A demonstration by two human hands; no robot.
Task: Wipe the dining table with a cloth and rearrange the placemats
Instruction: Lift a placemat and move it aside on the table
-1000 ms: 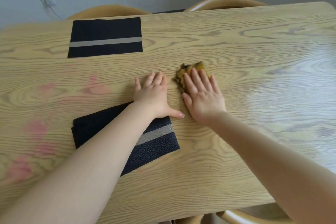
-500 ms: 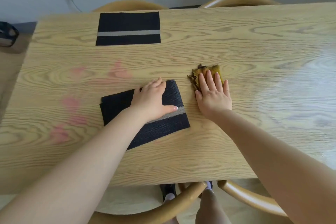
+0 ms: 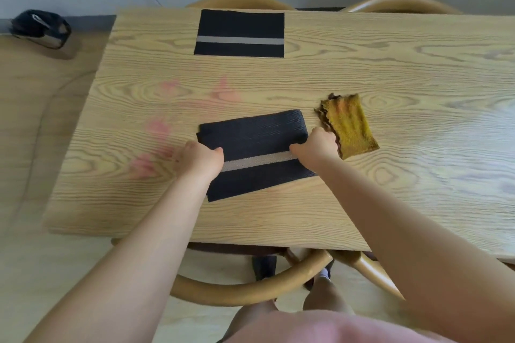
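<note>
Pale ash-grained wood makes up the dining table (image 3: 362, 69) in the head view, and on it, close to the near edge, lies a dark herringbone placemat (image 3: 256, 136) with a grey stripe, turned slightly askew to the table's sides. The left hand (image 3: 199, 160) grips the placemat's left edge, thumb on top of the fabric and fingers curled under or beside it; the right hand (image 3: 316, 146) grips the right edge the same way, thumb lying along the grey stripe. The mat spans the gap between the two hands. Just beside the right hand, touching its knuckles or nearly so, a mustard-yellow cloth (image 3: 348, 127) lies flat on the wood, held by neither hand. A second placemat (image 3: 239, 33) of the same pattern sits square against the far edge, well apart from the first. Pinkish smears (image 3: 158, 128) mark the wood left of the near mat. Bare wood stretches to the right of the cloth, with a pale sheen on it. Curved wooden chair backs (image 3: 242, 291) show below the near edge and beyond the far one, and a dark bag (image 3: 39, 28) lies on the floor by the wall.
</note>
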